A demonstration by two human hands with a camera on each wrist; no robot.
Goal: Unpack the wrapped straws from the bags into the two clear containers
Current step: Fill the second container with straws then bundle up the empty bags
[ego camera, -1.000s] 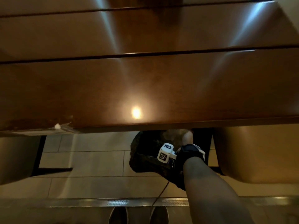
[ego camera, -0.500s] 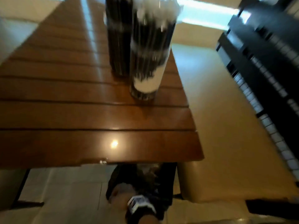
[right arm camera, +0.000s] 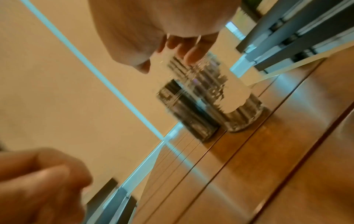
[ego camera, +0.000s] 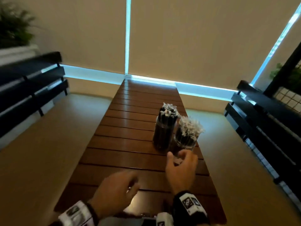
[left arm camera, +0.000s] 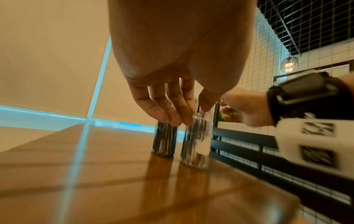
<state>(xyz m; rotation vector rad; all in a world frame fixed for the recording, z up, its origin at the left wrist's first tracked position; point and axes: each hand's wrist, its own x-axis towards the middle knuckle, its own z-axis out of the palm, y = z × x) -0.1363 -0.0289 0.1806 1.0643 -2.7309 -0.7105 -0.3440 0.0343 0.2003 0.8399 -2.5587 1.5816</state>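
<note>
Two clear containers stand side by side on the right half of the wooden slat table (ego camera: 123, 144). Both are packed with black wrapped straws with white paper tips. The far container (ego camera: 164, 132) (left arm camera: 164, 142) (right arm camera: 189, 112) sits just behind and left of the near container (ego camera: 185, 139) (left arm camera: 197, 144) (right arm camera: 239, 104). My right hand (ego camera: 179, 156) (right arm camera: 184, 51) (left arm camera: 226, 109) is right in front of the near container's base, thumb and fingers spread and loosely curved. Whether it touches the glass is unclear. My left hand (ego camera: 130, 185) (left arm camera: 178, 119) (right arm camera: 38, 181) hovers over the near table end, relaxed and empty.
Dark slatted bench backs (ego camera: 29, 82) (ego camera: 268, 124) run along both sides, with beige seats (ego camera: 40, 144) below them. Beige blinds (ego camera: 179, 38) close off the far end. A wire mesh screen (left arm camera: 306, 22) rises on the right. A plant (ego camera: 13, 25) stands at the top left.
One second ago my right hand was in a dark bag under the table. The view has since lifted. Both hands are now above the tabletop, the right one by the containers.
</note>
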